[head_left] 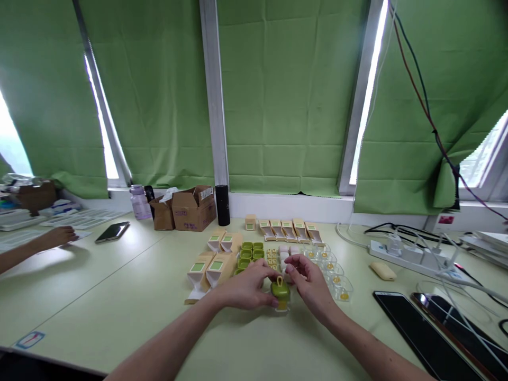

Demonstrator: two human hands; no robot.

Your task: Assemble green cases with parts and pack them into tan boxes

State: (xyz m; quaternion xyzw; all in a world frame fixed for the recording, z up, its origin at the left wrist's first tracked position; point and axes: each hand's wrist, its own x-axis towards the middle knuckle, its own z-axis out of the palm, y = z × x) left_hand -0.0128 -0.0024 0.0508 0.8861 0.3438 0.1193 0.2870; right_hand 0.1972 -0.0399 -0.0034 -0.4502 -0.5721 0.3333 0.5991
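My left hand (245,288) is closed round a small green cap with a loop (280,289), which sits on a clear base with a yellow piece under it on the table. My right hand (311,283) is just right of it, its fingertips pinched together above the green cap; what they hold, if anything, is too small to make out. Behind the hands lie rows of green caps (250,251), small yellow and pink pieces (278,256), and clear cups with yellow dots (335,278).
Folded tan boxes with green labels (210,267) lie left and at the back (288,228). Cardboard boxes (193,207), a black cylinder (223,205) and a bottle (138,201) stand by the window. A power strip (413,255) and tablets (428,330) lie right. Another person's hand (55,236) rests far left near a phone (112,231).
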